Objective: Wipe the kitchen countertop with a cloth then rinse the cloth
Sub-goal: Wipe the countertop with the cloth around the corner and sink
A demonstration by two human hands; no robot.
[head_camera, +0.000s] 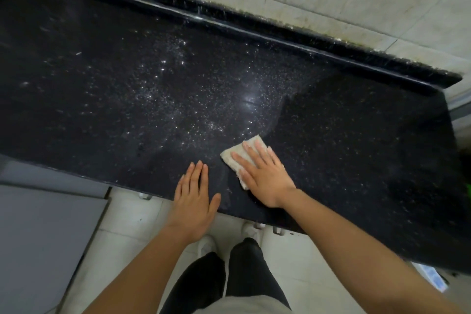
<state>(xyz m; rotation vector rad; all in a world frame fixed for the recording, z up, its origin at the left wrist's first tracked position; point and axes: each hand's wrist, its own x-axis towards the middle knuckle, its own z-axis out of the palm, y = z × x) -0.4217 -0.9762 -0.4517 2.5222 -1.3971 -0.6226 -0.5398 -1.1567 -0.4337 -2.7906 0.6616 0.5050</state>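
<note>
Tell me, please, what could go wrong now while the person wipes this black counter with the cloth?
1. The cloth lies near the front edge of the countertop; a stroke toward the body may push crumbs onto the floor tiles.
2. White specks still cover the area to the left, so that part may be missed.
3. The left hand rests flat at the edge and could slip if the surface is wet.

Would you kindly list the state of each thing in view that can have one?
Beige folded cloth: flat on the counter, pressed under the right hand.
Black speckled stone countertop: droplets on the left and middle, smoother on the right.
Right hand: open, palm down on the cloth.
Left hand: open, flat at the counter's front edge.
</note>
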